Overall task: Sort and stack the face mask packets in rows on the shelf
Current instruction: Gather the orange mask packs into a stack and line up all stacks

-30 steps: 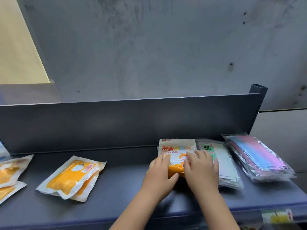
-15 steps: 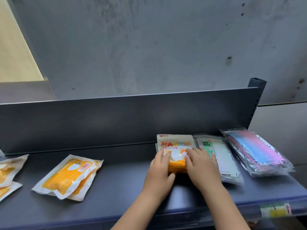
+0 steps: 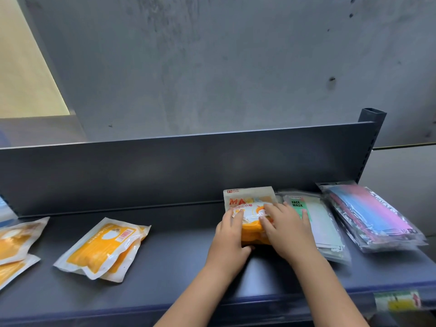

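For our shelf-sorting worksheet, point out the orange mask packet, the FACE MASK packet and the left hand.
orange mask packet (image 3: 251, 229): head view, orange front between the hands.
FACE MASK packet (image 3: 325, 220): head view, pale front panel.
left hand (image 3: 230, 234): head view, back of the hand.
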### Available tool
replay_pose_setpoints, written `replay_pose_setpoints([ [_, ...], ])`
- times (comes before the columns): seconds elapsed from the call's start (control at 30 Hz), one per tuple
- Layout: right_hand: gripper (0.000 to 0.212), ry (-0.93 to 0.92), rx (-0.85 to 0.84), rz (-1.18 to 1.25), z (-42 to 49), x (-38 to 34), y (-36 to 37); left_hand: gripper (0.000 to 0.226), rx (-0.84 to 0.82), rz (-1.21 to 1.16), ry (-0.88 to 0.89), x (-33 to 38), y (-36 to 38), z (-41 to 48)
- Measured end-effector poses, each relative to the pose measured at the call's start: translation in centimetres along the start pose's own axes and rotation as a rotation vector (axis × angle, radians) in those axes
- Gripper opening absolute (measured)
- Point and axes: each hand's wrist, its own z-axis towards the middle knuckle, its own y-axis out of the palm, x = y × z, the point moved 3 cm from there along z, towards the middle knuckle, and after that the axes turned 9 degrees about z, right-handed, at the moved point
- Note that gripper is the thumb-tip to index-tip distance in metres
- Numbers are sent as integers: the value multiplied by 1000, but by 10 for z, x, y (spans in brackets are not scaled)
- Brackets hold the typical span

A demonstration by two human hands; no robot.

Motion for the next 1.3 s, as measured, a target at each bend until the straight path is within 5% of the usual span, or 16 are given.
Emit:
replay_pose_setpoints([
  [0.3,49,-4,-26,-7,-9,-2,-8,88,33,62,-11,5,-3,1],
  [0.47,70,-132,73,16,-11,-34,-21,90,301,93,-65,10,-51,-1],
  [0.77,84,-204,46,147,-10,-77,-4,73,338,521,-22,-39,-104,3],
  [1.0,71,-168,-21,236,-30,-129,34,84,264,634,-133,-96,-124,-30],
  [1.3,55,-174,-53,347,-58,-296,135,82,293,572,-137,-243,-204,-74],
])
